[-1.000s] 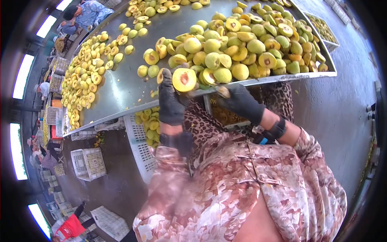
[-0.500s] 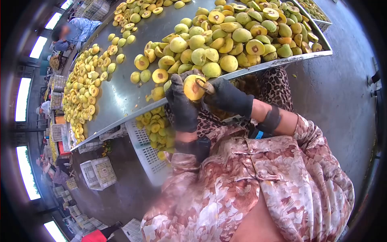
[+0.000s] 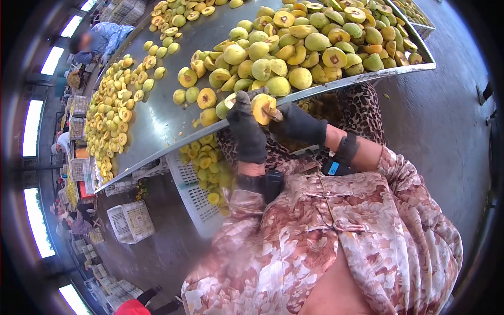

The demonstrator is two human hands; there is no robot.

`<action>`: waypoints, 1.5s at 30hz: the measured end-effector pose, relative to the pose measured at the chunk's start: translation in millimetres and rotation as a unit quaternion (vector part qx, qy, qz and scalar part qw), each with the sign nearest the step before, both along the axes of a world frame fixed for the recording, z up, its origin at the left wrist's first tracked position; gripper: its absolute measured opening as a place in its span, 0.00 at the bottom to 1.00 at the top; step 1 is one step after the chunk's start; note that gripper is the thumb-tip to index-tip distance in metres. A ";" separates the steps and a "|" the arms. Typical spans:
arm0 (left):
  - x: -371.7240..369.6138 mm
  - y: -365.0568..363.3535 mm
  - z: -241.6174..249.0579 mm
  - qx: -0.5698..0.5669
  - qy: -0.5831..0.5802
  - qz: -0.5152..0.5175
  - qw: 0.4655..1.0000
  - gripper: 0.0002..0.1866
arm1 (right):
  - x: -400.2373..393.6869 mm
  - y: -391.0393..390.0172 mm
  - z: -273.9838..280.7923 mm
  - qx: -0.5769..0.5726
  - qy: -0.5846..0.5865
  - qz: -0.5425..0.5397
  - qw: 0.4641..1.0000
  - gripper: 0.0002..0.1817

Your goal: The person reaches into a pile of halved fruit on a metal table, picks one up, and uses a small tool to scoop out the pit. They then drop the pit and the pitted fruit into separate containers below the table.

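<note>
My left hand (image 3: 248,131), in a dark glove, is closed around a yellow peach half (image 3: 261,109) with its cut face towards me. In my right hand (image 3: 302,126), also gloved, is a small pitting tool (image 3: 274,114) with a light handle. Its tip sits at the middle of the cut face; the exact depth is hidden. Both hands are just in front of the metal table's edge (image 3: 315,90). Close beyond them lies a large heap of halved peaches (image 3: 294,58), some cut side up with brown centres.
More peach halves (image 3: 107,121) cover the left side of the metal table (image 3: 157,113). Below its edge stands a white plastic crate (image 3: 189,194) with peach halves. Another pale crate (image 3: 131,223) is on the floor. A person in blue (image 3: 107,39) is at the far left.
The peach half has turned and shifted slightly right in my left hand. The tool's curved metal loop, visible before on the cut face, is now mostly hidden in the fruit's centre.
</note>
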State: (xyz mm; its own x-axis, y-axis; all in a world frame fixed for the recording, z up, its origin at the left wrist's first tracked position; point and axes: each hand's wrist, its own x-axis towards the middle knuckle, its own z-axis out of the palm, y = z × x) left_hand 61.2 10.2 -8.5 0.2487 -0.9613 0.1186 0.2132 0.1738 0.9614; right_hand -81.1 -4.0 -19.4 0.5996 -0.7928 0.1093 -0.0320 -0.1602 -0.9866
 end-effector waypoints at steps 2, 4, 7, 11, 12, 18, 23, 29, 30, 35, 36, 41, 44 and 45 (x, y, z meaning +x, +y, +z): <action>4.6 2.6 0.3 -0.018 -0.048 -0.009 0.999 0.28 | -0.9 -4.3 -10.6 -0.046 0.013 0.028 0.998 0.14; 13.4 2.1 5.7 0.005 -0.061 -0.055 0.997 0.28 | -2.0 -2.9 -12.4 -0.043 0.006 0.041 0.998 0.13; 7.8 2.0 12.8 -0.009 -0.075 -0.047 0.996 0.28 | -4.3 4.4 6.0 0.044 -0.014 0.029 0.999 0.13; -18.2 6.3 22.9 -0.076 0.058 -0.042 0.995 0.25 | 4.9 4.0 6.6 0.018 -0.133 -0.041 0.990 0.12; -18.8 8.1 32.7 -0.042 0.080 -0.061 0.994 0.26 | 9.5 5.6 -0.8 0.009 -0.181 -0.057 0.982 0.15; -23.7 11.5 60.8 -0.113 -0.086 -0.117 0.983 0.29 | -12.1 -1.5 -6.8 -0.096 -0.108 0.082 0.986 0.20; 4.7 24.9 43.9 -0.028 0.190 -0.158 0.969 0.26 | -20.1 5.1 24.1 -0.156 -0.013 0.167 0.973 0.10; 223.0 12.3 -29.1 -0.001 -0.446 0.206 0.871 0.21 | -64.4 3.5 -57.9 -0.157 0.306 0.056 0.937 0.03; 242.2 -6.1 -37.5 0.013 -0.513 0.219 0.830 0.18 | -67.3 0.5 -61.8 -0.139 0.311 0.043 0.939 0.04; 195.7 -104.5 -36.0 0.240 -0.548 0.058 0.799 0.23 | -53.5 -9.5 -49.2 0.034 -0.001 0.052 0.998 0.05; 208.5 -128.1 -87.4 0.169 -0.623 0.079 0.760 0.25 | -51.6 -3.3 -21.7 0.159 -0.011 0.035 0.987 0.05; 168.5 -113.3 -78.6 0.021 -0.432 0.027 0.901 0.19 | -29.4 -4.1 -24.5 -0.012 -0.030 -0.079 0.996 0.06; 143.2 -70.2 -21.0 0.033 0.009 0.078 0.996 0.18 | -10.9 -14.4 -13.2 -0.173 0.089 -0.092 0.977 0.08; 142.0 -57.2 -23.5 0.016 0.116 0.044 0.992 0.18 | -1.2 -15.3 -8.5 -0.163 0.094 -0.074 0.979 0.08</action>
